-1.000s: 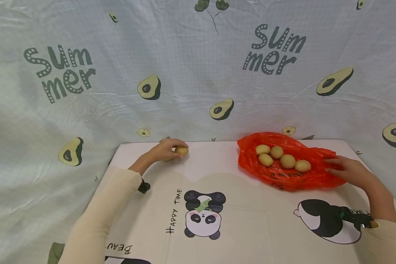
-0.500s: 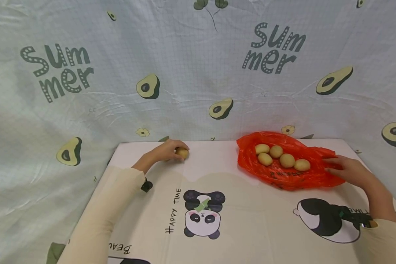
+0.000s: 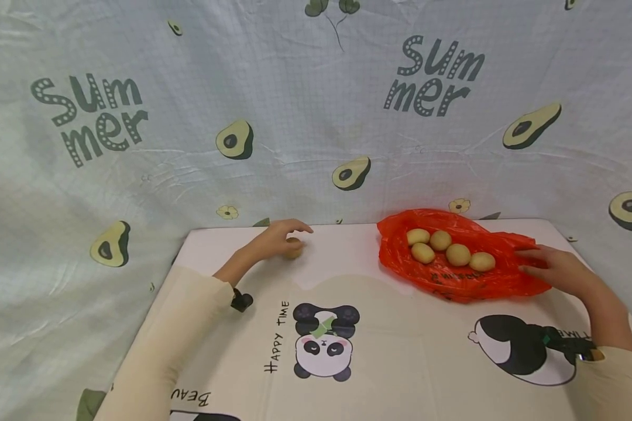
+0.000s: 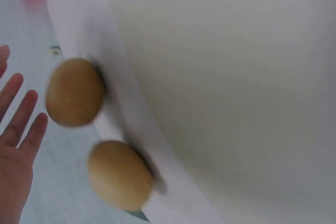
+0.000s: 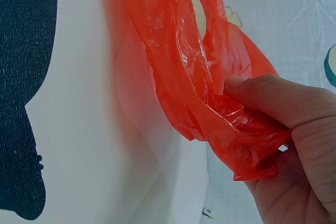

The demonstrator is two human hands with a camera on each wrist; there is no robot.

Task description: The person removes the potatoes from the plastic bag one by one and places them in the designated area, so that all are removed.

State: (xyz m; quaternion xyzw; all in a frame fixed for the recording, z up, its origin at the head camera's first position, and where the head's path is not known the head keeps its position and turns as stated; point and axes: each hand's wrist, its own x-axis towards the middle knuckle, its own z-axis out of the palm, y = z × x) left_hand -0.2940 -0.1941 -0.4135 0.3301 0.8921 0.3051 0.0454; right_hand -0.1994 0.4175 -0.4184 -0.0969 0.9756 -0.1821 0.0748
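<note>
My left hand [image 3: 276, 237] is over the back left of the table, its fingers spread and relaxed. Beside it sits a potato [image 3: 293, 249], partly covered by the hand in the head view. The left wrist view shows that potato [image 4: 76, 93] and a second potato [image 4: 119, 175] standing on the table, with the fingers apart from both. My right hand [image 3: 563, 272] pinches the right end of a red plastic bag [image 3: 458, 286] between thumb and fingers. Several potatoes [image 3: 458, 255] lie in the bag's opening. The bag's gathered edge [image 5: 247, 150] is crumpled in the right hand.
A light cloth with a printed panda [image 3: 323, 351] covers the table. Behind its back edge hangs a curtain [image 3: 295, 88] with avocado and lettering prints. The bag lies at the back right, with bare tabletop between it and the left hand.
The left hand has let go of the potato and its fingers have straightened, reaching slightly to the right. The potato stays on the table. The right hand keeps its hold on the bag.
</note>
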